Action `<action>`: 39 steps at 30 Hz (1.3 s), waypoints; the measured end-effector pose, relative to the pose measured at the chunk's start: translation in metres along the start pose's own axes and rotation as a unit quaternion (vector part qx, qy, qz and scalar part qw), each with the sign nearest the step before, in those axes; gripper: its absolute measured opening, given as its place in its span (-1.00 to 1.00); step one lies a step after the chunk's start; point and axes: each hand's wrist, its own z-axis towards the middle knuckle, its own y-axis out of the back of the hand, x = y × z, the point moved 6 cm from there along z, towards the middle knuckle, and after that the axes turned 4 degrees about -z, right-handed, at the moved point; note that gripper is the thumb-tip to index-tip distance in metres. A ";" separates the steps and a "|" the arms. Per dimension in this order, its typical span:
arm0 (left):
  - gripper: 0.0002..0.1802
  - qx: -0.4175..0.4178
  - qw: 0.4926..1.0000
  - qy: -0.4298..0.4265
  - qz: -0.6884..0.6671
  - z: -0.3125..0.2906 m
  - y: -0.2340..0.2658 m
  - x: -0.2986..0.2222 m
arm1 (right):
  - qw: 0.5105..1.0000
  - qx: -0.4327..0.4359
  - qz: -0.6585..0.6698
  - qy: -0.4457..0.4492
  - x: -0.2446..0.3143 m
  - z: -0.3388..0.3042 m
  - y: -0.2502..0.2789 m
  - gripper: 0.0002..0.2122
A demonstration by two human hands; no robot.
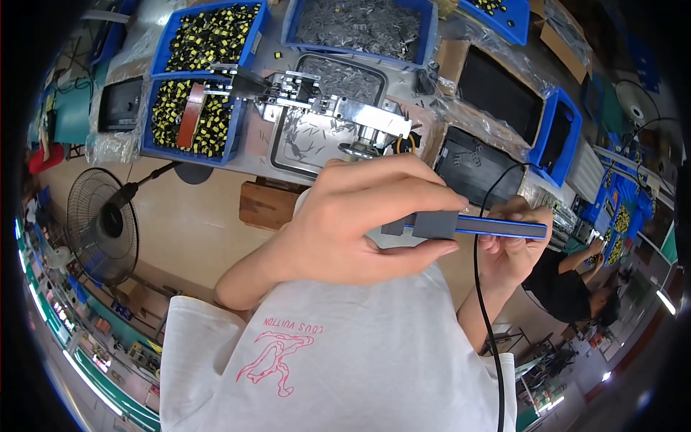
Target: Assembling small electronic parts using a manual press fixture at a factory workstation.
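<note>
My left hand [338,223] reaches across in front of my chest, its fingers above and its thumb below a dark grey block. That block [435,225] sits on a thin, flat dark bar with blue edges [504,227], which lies level. At the bar's other end, the fingers of my right hand [515,252] are closed around it. A black cable [478,281] hangs down in front of the bar and my right hand. What exactly the bar is I cannot make out.
A metal bench machine [360,111] stands beyond my hands, over a steel tray [277,155] of small dark strips. Blue bins [147,140] of yellow-black parts are at left, black-lined boxes [461,72] at right. A fan [108,219] stands left; a co-worker [565,288] sits right.
</note>
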 end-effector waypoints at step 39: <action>-0.43 -0.023 1.000 -0.014 -0.011 -0.003 0.028 0.002 | 0.999 -0.045 0.010 -0.007 0.012 0.016 0.000 -0.69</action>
